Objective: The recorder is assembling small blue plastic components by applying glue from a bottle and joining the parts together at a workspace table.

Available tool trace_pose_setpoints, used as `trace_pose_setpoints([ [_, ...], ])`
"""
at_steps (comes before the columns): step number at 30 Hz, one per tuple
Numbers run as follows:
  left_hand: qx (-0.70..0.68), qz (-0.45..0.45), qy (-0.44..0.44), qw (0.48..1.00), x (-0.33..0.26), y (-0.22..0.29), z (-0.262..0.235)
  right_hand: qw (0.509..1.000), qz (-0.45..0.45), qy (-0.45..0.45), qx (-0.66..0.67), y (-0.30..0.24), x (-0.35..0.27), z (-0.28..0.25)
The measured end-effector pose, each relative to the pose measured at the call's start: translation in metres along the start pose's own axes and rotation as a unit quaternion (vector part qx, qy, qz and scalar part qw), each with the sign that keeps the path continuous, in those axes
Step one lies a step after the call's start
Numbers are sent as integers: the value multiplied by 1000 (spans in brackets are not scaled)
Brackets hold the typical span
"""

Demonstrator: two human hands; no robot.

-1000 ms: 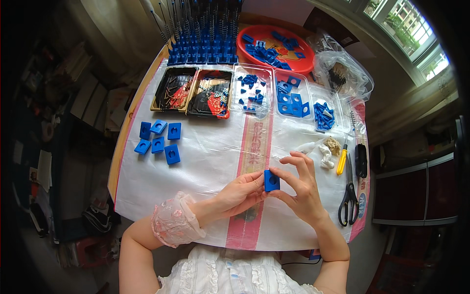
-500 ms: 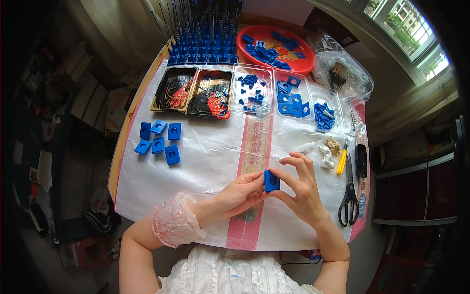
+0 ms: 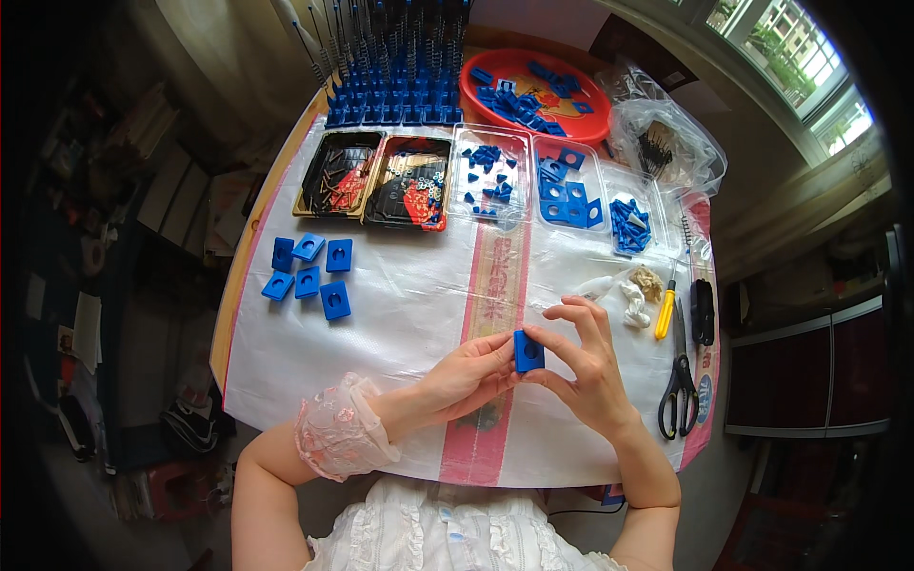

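Between my two hands, over the pink stripe near the front of the table, is a blue plastic block (image 3: pixel 529 352) with a round hole in its face. My left hand (image 3: pixel 468 373) pinches the block's left edge with thumb and fingers. From the right, the thumb and index finger of my right hand (image 3: pixel 579 364) grip its upper and lower edges, while the other fingers are raised and bent. Several similar blue blocks (image 3: pixel 307 282) lie loose on the sheet to the left, each with a hole or notch.
Black trays (image 3: pixel 407 181) of small metal parts and clear boxes (image 3: pixel 492 171) of blue pieces line the back. Behind them stand spring-topped blue assemblies (image 3: pixel 395 95) and a red basin (image 3: pixel 600 114). At right lie a yellow-handled screwdriver (image 3: pixel 665 316), black scissors (image 3: pixel 679 385) and crumpled tissue (image 3: pixel 635 306).
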State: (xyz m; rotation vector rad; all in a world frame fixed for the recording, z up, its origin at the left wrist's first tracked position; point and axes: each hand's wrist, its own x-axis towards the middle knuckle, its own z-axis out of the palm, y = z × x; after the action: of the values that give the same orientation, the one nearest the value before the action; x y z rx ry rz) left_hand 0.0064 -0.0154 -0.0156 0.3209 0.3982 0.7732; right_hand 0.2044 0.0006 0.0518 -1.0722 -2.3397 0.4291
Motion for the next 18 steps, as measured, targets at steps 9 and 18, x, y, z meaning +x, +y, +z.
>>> trace_pose_setpoints([
  [9,15,-1,11,1000,0,2,4,999,-11,-1,-31,0,0,0],
  [18,8,-4,16,1000,-1,1,4,999,-14,-2,-46,-1,0,0],
])
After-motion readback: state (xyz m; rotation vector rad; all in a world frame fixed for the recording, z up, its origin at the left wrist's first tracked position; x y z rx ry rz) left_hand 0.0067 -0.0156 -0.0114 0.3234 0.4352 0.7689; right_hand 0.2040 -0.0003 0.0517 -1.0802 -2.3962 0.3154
